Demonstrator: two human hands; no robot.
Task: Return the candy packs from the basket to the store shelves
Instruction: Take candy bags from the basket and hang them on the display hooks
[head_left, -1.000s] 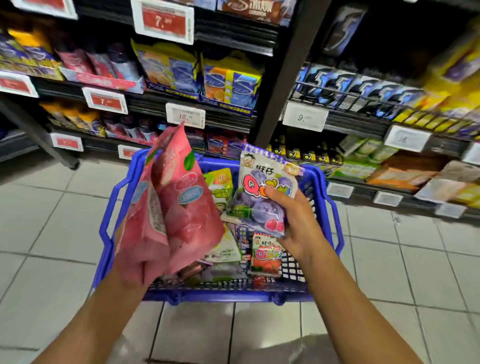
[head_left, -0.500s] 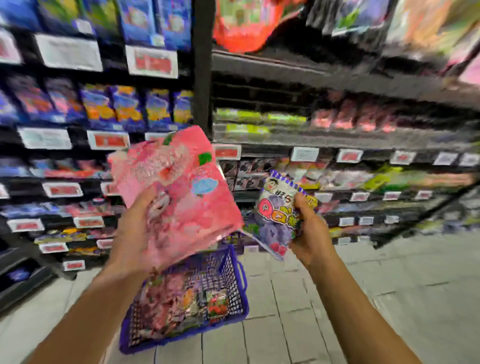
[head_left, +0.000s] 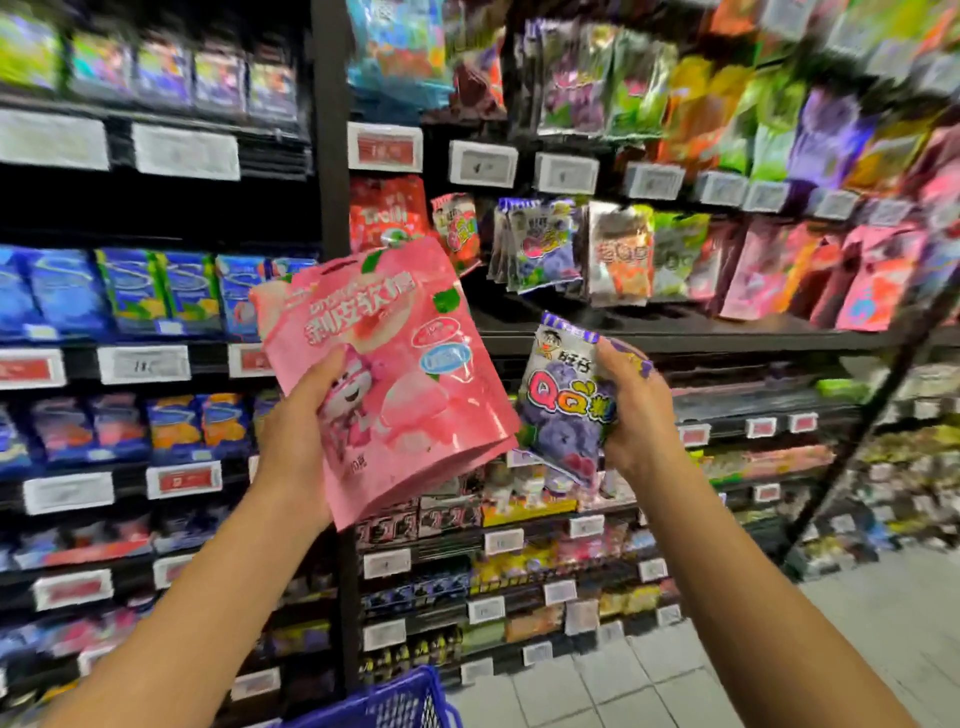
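The black shelf upright (head_left: 332, 218) between the two bays serves as the landmark here. Left of the upright, blue boxed goods (head_left: 130, 293) fill the rows behind white and red price tags. The left forearm rises from the lower left corner toward the base of the upright, and the left hand (head_left: 296, 441) sits just left of it, palm turned toward the shelves, thumb laid across the front of the pink candy packs (head_left: 384, 374) and fingers wrapped behind them, so the hand is clamped on them. These packs tilt with their top leaning left, overlapping the upright and spreading to its right; more than one pink edge shows at the bottom corner. Right of the upright, the purple grape candy pack (head_left: 566, 405) hangs almost upright, its lower left corner close to the pink packs' lower right corner, though contact cannot be judged. The right hand (head_left: 631, 410) grips its right edge, thumb over the top front, fingers curled behind, with the forearm running down to the lower right. Above and right of the upright, matching purple packs (head_left: 540, 244) stand on a shelf among orange, green and pink bags. Below the upright, at the bottom edge, the rim of the blue basket (head_left: 395, 699) shows over the tiled floor (head_left: 675, 675).
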